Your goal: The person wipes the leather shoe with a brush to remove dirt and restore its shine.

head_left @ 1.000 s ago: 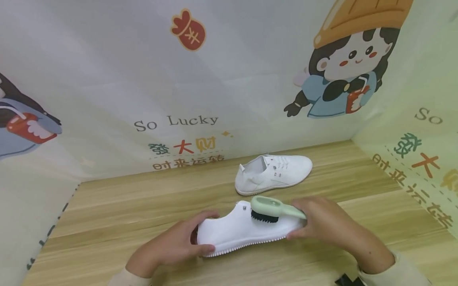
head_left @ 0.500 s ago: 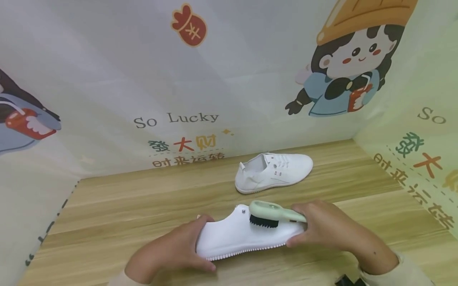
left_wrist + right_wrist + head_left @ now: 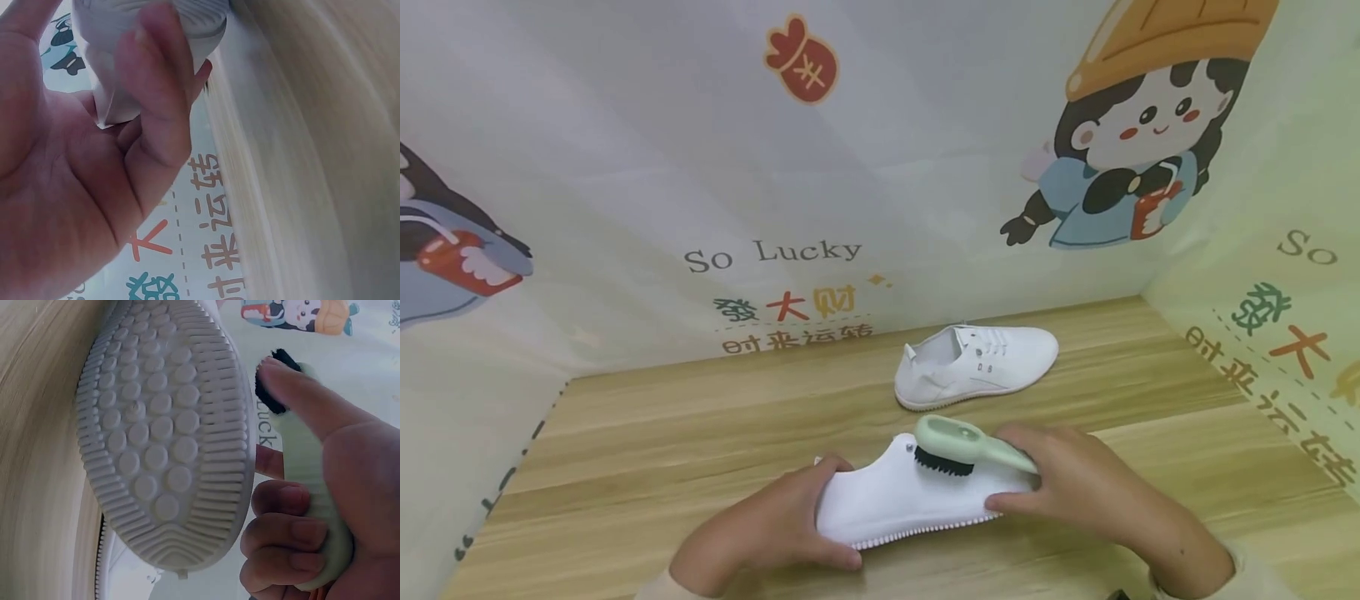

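A white shoe (image 3: 887,500) is tilted on its side above the table, its studded sole (image 3: 150,431) facing the right wrist camera. My left hand (image 3: 782,521) grips the shoe's heel end, thumb on the near side and fingers around the far side. In my right hand (image 3: 1067,471) is a pale green brush (image 3: 958,437), the fingers curled round its handle (image 3: 312,506). The brush's black bristles (image 3: 943,462) lie against the shoe's upper, close to a small metal eyelet. The toe end is partly hidden behind the right hand.
Another white shoe (image 3: 977,367) stands upright behind the hands on the wood-grain table (image 3: 700,425). A printed cloth (image 3: 925,208) hangs as a wall at the back and along both sides.
The brush and right hand have moved slightly left along the shoe, toward the eyelet. My left hand has shifted its hold on the heel, and the shoe has moved slightly.
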{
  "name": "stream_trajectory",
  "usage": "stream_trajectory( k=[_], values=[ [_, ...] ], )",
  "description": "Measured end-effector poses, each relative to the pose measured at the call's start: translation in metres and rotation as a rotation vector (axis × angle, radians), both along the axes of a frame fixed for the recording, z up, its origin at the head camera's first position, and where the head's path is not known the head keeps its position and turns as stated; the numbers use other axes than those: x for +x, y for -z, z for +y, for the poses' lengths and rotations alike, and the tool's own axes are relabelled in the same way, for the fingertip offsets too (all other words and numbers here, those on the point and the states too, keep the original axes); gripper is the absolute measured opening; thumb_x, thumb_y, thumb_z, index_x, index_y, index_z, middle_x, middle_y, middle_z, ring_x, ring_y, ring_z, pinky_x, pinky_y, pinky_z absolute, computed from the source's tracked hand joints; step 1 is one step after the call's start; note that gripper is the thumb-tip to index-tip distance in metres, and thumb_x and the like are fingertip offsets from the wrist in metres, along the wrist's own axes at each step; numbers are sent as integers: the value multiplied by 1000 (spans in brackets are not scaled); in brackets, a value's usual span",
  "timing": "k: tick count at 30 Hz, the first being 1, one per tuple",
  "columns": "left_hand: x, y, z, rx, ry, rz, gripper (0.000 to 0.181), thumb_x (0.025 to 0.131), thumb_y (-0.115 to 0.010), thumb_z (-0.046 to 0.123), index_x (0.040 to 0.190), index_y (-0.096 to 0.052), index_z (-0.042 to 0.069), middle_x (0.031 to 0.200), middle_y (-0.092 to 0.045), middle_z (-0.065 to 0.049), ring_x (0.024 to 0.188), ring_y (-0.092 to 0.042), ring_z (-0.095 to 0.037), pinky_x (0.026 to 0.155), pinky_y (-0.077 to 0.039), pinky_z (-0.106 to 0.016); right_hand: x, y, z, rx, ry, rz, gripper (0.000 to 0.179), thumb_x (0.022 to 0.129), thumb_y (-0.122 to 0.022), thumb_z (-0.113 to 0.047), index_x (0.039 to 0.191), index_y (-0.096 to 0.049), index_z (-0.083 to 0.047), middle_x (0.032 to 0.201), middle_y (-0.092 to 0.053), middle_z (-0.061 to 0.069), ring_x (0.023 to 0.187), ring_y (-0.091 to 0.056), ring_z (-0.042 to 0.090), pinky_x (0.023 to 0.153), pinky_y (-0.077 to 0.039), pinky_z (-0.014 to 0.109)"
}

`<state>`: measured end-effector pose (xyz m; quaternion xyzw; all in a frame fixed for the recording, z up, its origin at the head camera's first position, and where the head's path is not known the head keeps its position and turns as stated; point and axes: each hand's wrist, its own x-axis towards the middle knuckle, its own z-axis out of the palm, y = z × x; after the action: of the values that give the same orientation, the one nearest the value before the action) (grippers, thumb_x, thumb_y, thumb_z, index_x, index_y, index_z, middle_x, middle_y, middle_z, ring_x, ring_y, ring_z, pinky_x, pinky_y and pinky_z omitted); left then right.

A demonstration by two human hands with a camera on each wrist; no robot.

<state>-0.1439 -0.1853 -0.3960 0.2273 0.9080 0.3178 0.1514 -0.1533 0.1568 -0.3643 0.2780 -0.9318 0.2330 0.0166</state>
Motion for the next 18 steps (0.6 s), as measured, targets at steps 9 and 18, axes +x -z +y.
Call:
stream_trajectory(
  k=[9, 18],
  values=[
    [-3, 6, -4, 59, 10, -81, 75, 73, -87, 46, 133, -48, 21, 104, -63, 3, 86, -59, -9, 77, -48, -25, 16, -2, -16, -6, -12, 143, 23, 97, -60, -49, 109, -67, -31, 95, -64, -21, 79, -55, -5, 68, -49, 24],
    [-4, 8, -7, 184, -7, -227, 68, 78, -86, 33, 133, -47, 21, 100, -60, -7, 69, -60, -15, 55, -53, -31, 26, 7, -32, -14, -84, 335, 39, 94, -69, -40, 130, -61, -27, 110, -70, -9, 84, -66, 5, 70, -55, 30]
  ],
)
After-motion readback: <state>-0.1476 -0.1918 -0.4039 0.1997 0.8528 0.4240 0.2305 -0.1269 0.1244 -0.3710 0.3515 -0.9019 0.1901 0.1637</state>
